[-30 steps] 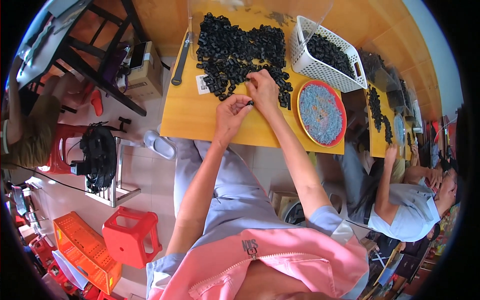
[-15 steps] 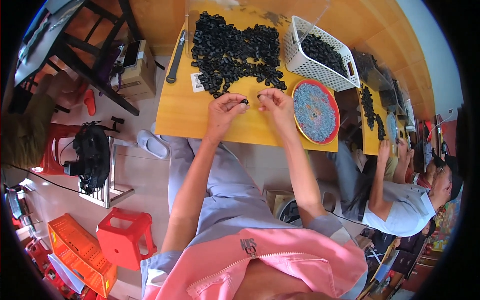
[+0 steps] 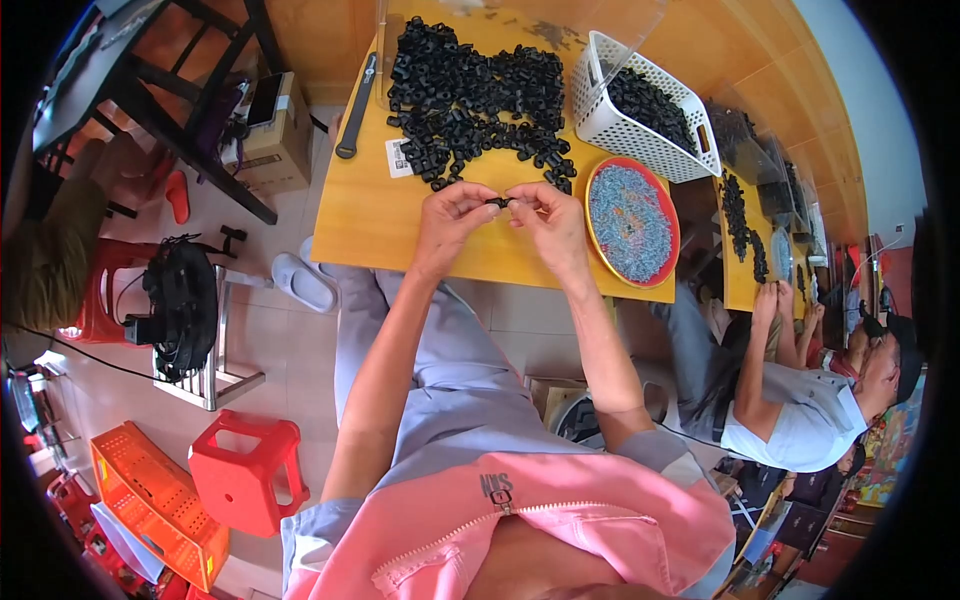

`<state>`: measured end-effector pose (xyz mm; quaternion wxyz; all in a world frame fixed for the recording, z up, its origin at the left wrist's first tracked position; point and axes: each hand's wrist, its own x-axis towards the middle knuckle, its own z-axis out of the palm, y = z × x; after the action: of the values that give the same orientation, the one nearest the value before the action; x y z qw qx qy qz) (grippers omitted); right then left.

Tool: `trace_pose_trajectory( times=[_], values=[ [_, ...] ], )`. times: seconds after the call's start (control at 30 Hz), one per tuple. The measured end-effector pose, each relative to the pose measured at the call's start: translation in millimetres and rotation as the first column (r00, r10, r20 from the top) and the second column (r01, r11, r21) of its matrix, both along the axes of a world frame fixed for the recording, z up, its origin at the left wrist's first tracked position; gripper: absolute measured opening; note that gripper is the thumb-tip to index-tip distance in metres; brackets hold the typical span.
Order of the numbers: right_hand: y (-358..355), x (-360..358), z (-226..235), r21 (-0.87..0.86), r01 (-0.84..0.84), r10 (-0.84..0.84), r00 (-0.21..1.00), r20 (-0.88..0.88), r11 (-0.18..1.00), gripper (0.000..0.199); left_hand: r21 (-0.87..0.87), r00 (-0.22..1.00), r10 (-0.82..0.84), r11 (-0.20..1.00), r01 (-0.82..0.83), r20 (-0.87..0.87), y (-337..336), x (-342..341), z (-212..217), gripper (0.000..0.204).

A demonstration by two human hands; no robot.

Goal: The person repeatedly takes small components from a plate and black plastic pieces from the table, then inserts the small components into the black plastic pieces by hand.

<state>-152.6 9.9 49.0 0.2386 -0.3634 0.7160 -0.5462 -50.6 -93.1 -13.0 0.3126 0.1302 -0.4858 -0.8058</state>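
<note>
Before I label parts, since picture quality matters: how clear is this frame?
Head view: fisheye bends the yellow table edges; black corners ring it; light even; the small black part between left hand and right hand lacks detail.

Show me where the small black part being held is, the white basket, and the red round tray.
small black part (image 3: pixel 497 202), head view, its middle, pinched between both hands.
white basket (image 3: pixel 597 110), head view, its near lattice wall.
red round tray (image 3: pixel 672 262), head view, its red rim.
</note>
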Motion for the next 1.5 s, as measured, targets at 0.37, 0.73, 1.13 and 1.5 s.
trace_pose_trajectory(
  times=[0.37,0.73,1.13,1.5],
  values=[
    [-0.6,2.6,-6.2,0.039,0.050,-0.043,0.987,-0.155,0.998,0.010,0.017,1.000,-0.008,1.000,0.008,-0.011,1.5,-0.4,-0.5,0.013],
    [-4.8,-1.9,-7.8,0.119,0.008,0.014,0.983,-0.186,0.993,0.006,-0.025,1.000,-0.002,1.000,0.002,-0.007,2.2,-1.7,-7.9,0.011],
    [-7.0,-5.2,-19.0,0.025,-0.056,0.051,0.986,0.157,0.998,0.005,-0.017,0.999,0.022,1.000,-0.022,-0.032,3.0,-2.0,-7.7,0.010],
    [-15.5,7.5,-25.4,-0.026,0.042,-0.049,0.916,-0.398,0.999,0.013,-0.065,0.971,0.237,0.970,-0.235,0.028,9.2,-13.8,-8.9,0.005]
  ],
)
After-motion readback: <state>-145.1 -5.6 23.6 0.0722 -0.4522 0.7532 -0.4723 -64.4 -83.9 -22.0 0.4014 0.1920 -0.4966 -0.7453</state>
